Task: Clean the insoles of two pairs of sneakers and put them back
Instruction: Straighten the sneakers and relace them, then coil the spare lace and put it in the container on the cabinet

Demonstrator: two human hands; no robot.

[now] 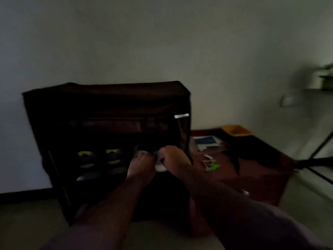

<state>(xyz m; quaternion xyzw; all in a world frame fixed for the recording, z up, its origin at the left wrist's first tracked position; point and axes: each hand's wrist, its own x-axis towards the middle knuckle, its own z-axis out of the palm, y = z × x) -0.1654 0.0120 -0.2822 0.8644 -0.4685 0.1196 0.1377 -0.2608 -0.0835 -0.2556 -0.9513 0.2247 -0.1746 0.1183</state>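
Hands meet right at the open front of a dark fabric shoe rack [108, 105]: left hand [142, 166] and right hand [173, 159] are both on a pale sneaker [160, 165] sitting between them, right fingers curled over it; the left grip is too dim to call. Its long axis seems to run toward me, though it's blurry. Another pair of sneakers [98, 157] with yellow-green bits sits on the shelf just left. Low reddish worktop [252, 168] on the right holds papers [207, 141] and a yellow bin [236, 130]; plain wall, very dark room.
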